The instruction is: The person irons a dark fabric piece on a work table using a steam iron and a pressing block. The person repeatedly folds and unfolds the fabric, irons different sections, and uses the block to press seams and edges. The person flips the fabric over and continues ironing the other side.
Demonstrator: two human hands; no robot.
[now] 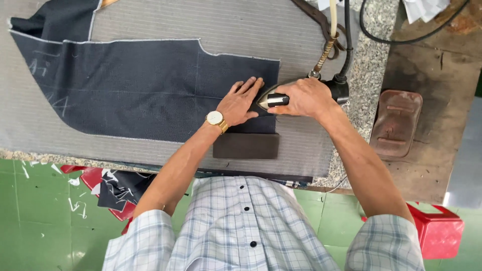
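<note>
A large dark navy cut piece of fabric [140, 85] with white edge stitching and chalk marks lies flat on the grey padded ironing table [60, 135]. My left hand [241, 103], with a gold wristwatch, presses flat on the fabric's right end, fingers spread. My right hand [304, 98] grips the handle of a steam iron [273, 100] whose pointed tip rests on the fabric right beside my left fingers. A dark brown rectangular block [246, 145] lies just below my left wrist, on the table.
The iron's hose and black cable [346, 45] run up to the top edge. A reddish-brown iron rest [396, 123] sits on the wooden bench at right. Red plastic stools [437, 231] and cloth scraps [118, 190] are on the green floor.
</note>
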